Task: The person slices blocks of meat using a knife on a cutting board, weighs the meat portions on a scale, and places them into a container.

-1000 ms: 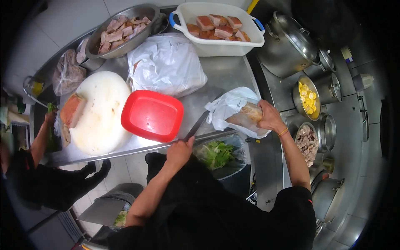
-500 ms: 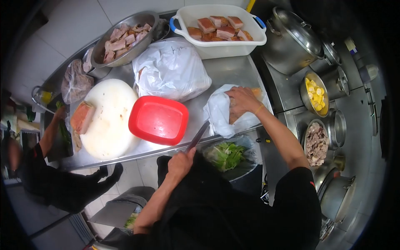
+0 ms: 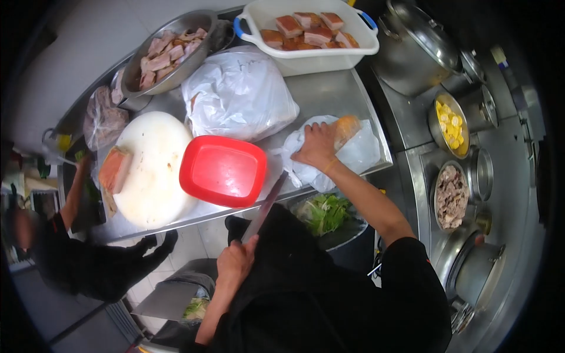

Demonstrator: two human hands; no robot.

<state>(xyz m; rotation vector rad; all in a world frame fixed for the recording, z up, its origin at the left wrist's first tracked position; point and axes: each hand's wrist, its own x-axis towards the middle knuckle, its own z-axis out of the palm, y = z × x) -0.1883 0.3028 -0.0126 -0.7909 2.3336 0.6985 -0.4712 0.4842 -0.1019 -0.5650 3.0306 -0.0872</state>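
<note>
My left hand (image 3: 236, 259) is closed round the handle of a knife (image 3: 265, 206), whose blade points up and away toward the table edge. At the table's right end, my right hand (image 3: 318, 146) grips a white plastic bag (image 3: 360, 152). An orange-brown piece of food (image 3: 347, 128) shows at the bag's opening; its kind is unclear. Left of the bag is a red plastic tray (image 3: 223, 170), close to a round white cutting board (image 3: 153, 176). A slab of pork (image 3: 115, 169) lies at the board's left edge.
Behind are a tied white bag (image 3: 241, 97), a steel bowl of meat (image 3: 176, 56) and a white tub of pork blocks (image 3: 309, 56). Below the table edge is a lined bin with greens (image 3: 326, 213). Pots and a corn bowl (image 3: 450, 126) stand right. Another person (image 3: 88, 265) works at left.
My left hand has drawn the knife down and toward me. My right hand has shifted left on the bag, and more of the orange-brown food shows.
</note>
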